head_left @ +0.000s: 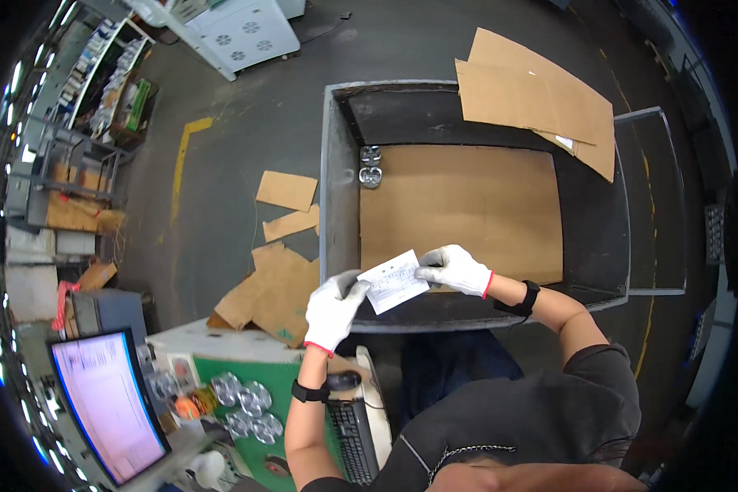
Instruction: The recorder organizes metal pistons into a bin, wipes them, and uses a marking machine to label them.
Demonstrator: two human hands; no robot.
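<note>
Between my two gloved hands a white paper slip [394, 284] with printed and handwritten lines is stretched out over the near wall of a big dark bin. My left hand [334, 312], in a white glove with a red cuff, pinches the slip's left edge. At its right edge the fingers of my right hand [456, 271] are closed on the paper too. Inside the bin [477, 318], brown cardboard [463, 209] lines the bottom. Two shiny metal parts [371, 166] sit on it in the far left corner.
Cardboard sheets [537, 98] rest over the bin's far right corner. More cardboard pieces [275, 287] lie on the floor to its left. On the green-topped bench [283, 377] are several metal parts [250, 406], a keyboard [354, 439], a mouse [343, 380] and a monitor [111, 406].
</note>
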